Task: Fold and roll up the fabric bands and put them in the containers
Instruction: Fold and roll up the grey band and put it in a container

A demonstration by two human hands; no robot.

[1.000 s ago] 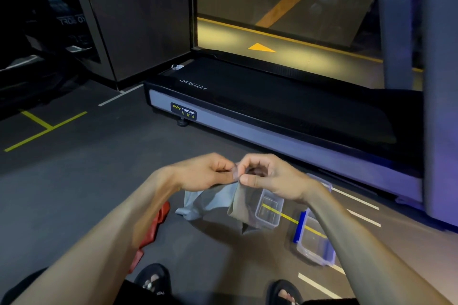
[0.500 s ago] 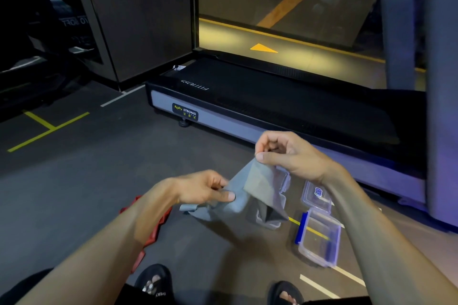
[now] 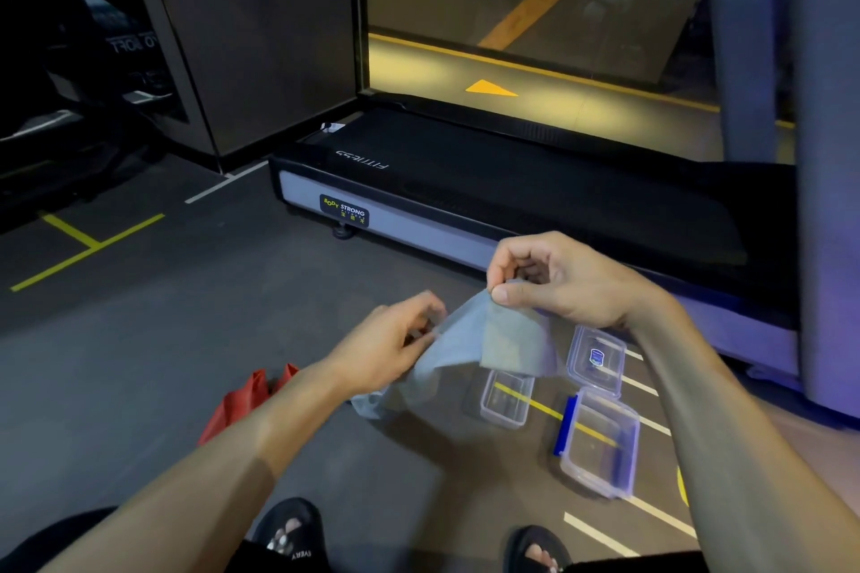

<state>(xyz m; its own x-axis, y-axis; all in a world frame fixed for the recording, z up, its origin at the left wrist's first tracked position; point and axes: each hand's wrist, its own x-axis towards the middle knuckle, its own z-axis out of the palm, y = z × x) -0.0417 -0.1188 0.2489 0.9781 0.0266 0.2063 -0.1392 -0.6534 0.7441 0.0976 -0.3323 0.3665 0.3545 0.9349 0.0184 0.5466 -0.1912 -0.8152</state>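
From the head camera, the person holds a grey fabric band (image 3: 470,340) up in the air over the floor (image 3: 186,340), in front of their sandalled feet. The right hand (image 3: 558,279) is the higher one: its thumb and forefinger pinch the top corner of the band, the other fingers curled in behind. The left hand (image 3: 391,340) is lower and to the left, blurred, its fingers closed on the band's left edge, so the cloth hangs slack between the two hands and trails down below the left wrist. On the floor under and right of the band lie a small clear container (image 3: 506,400), a clear lid with a blue label (image 3: 597,358) just beyond it, and a larger clear container with blue clips (image 3: 600,442) nearer the right foot. A red fabric band (image 3: 242,400) lies on the floor beside the left forearm. A treadmill (image 3: 512,200) stands beyond the hands.
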